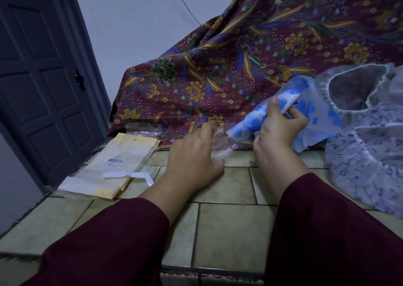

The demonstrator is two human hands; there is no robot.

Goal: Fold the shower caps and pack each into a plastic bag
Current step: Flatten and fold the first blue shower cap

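Gripping folded shower cap, right hand fingers curled; left hand pinching plastic bag; tiled counter.

Long dark maroon sleeves both arms, bare hands, no gloves/rings.

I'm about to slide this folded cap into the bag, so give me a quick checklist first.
1. Right hand grips the folded blue-flowered shower cap: ok.
2. Left hand holds the clear plastic bag: ok.
3. Bag mouth open toward the cap: cannot tell, plastic too clear.
4. Cap folded compact: not ok, a loose flap spreads right.
5. Other shower caps clear of the grip: ok.
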